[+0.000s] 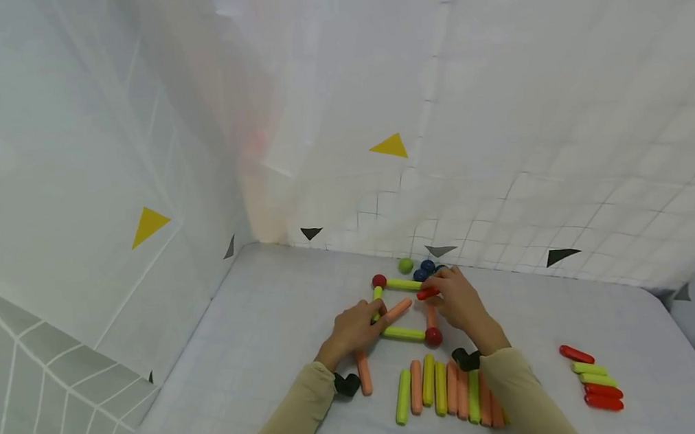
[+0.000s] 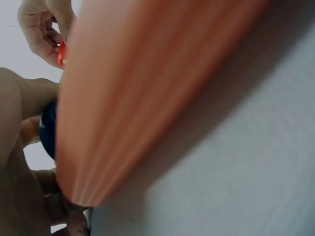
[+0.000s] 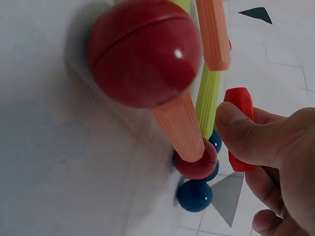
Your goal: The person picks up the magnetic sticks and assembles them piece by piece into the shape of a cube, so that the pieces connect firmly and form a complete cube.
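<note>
A square of rods lies on the table, with lime rods (image 1: 404,333) and an orange rod (image 1: 432,317) joined by balls. Red balls mark its front right (image 1: 434,336) and back left (image 1: 379,281) corners. My left hand (image 1: 357,325) holds the blue ball (image 2: 48,130) at the front left corner, its fingers curled round it. From there a second orange rod (image 1: 400,308) slants up with a free end. My right hand (image 1: 459,304) pinches a short red rod (image 3: 239,130) above the back right corner, where another red ball (image 3: 196,160) sits.
Blue balls (image 1: 427,266) and a green ball (image 1: 405,266) lie behind the square. One orange rod (image 1: 364,374) is beside my left wrist. A row of long rods (image 1: 429,381) lies between my forearms, and short red and lime rods (image 1: 603,391) lie far right.
</note>
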A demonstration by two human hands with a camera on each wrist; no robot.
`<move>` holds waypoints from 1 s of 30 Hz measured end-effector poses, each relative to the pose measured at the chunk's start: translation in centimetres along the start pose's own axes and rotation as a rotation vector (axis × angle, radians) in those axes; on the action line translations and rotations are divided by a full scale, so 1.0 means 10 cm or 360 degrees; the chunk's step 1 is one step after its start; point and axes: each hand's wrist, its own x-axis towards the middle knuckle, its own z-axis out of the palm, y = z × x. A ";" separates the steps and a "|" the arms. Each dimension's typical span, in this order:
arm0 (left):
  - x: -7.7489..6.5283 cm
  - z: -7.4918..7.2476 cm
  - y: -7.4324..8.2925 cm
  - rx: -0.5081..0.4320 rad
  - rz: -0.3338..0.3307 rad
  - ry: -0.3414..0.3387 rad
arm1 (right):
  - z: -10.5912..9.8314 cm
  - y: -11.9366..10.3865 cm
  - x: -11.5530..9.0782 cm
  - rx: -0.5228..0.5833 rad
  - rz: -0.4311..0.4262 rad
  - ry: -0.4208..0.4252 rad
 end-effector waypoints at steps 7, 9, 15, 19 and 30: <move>0.00 0.01 -0.03 -0.0005 0.0008 0.0007 | 0.04 -0.07 0.03 0.0002 -0.0032 -0.0006; 0.00 0.01 -0.02 -0.0003 0.0015 0.0012 | 0.05 -0.09 0.04 -0.0004 -0.0037 -0.0012; -0.01 0.00 -0.02 -0.0016 0.0017 0.0007 | 0.08 -0.10 0.05 -0.0035 -0.0058 -0.0020; -0.02 -0.01 -0.01 -0.0015 0.0010 0.0010 | 0.10 -0.08 0.05 -0.0078 -0.0071 0.0010; -0.03 -0.04 -0.01 0.0015 0.0025 0.0022 | 0.13 -0.06 0.09 -0.0091 -0.0095 0.0036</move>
